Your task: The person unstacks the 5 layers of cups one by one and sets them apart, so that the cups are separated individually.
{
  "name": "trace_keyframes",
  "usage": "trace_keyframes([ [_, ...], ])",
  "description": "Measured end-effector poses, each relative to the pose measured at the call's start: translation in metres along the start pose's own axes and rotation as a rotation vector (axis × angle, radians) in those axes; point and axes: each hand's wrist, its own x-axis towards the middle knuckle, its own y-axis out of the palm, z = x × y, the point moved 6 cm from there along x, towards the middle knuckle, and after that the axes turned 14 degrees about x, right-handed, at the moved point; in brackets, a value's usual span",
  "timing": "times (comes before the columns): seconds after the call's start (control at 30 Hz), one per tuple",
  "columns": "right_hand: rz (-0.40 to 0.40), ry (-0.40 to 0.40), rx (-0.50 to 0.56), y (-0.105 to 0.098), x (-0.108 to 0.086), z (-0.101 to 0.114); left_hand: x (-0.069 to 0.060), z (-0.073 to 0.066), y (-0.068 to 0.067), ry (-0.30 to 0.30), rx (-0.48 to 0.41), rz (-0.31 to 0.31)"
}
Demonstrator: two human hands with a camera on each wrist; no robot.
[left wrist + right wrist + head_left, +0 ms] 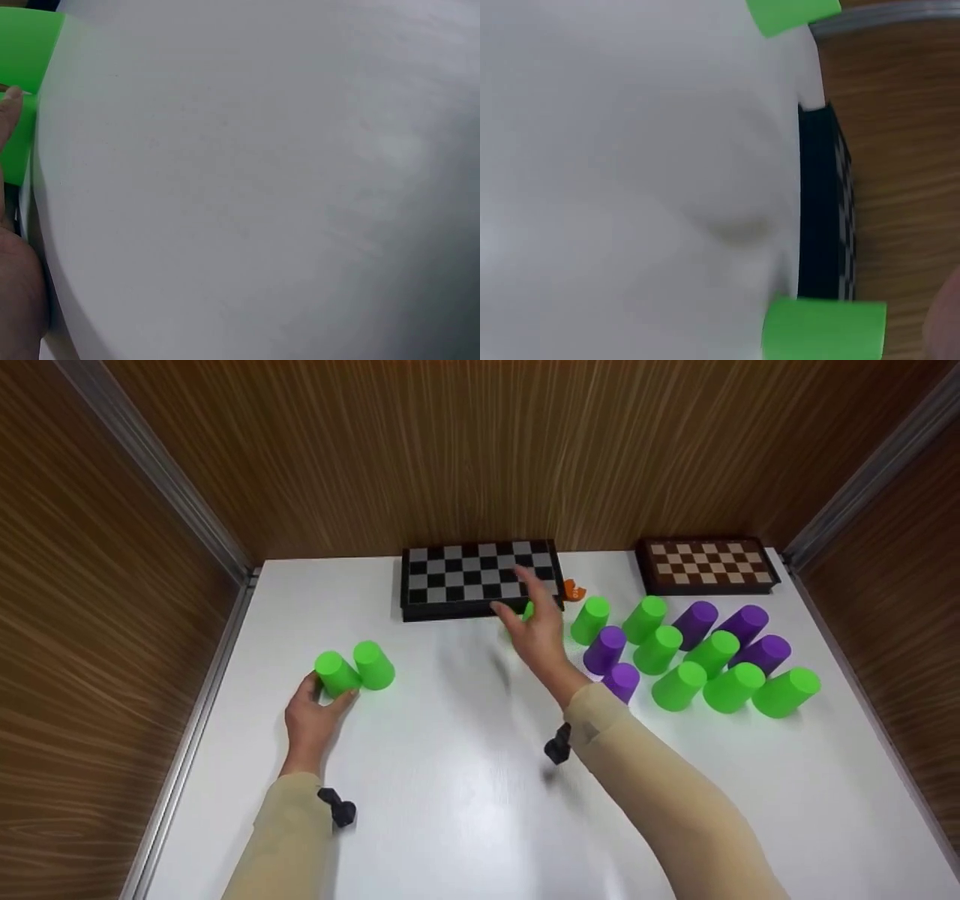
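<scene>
My left hand grips an upside-down green cup between thumb and fingers, on the left of the white table. Right beside that cup stands a second green cup, upside down too. The left wrist view catches part of the left hand and both cups at its edge. My right hand is in the air with thumb and fingers spread, holding nothing. Behind it, a green cup is mostly hidden in the head view; a green cup shows at the bottom of the right wrist view.
Several upside-down green cups and purple cups stand in a group on the right. At the back lie a black-and-grey chessboard box, a brown chessboard box and a small orange piece. Wood-patterned walls enclose the table.
</scene>
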Motion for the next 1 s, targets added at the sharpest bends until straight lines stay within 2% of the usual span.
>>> trace_keyframes([
  [0.13,0.079,-0.066,0.028,0.036,-0.003,0.013,0.002,-0.001,-0.002,0.007,0.001,0.001],
  [0.2,0.126,-0.066,0.057,0.056,-0.008,0.016,0.001,-0.002,-0.003,0.016,0.003,0.000],
  [0.37,0.263,0.050,0.101,0.108,-0.026,0.012,0.000,-0.001,-0.005,0.016,0.017,-0.010],
  [0.43,0.311,0.102,0.082,0.124,-0.034,0.009,0.001,0.000,-0.003,0.010,0.019,-0.008],
  [0.7,0.388,0.162,0.060,0.168,-0.056,0.005,0.000,-0.004,0.001,0.003,0.016,0.012],
  [1.0,0.392,0.188,0.045,0.196,-0.062,-0.003,-0.001,-0.003,0.000,0.002,0.019,0.013],
])
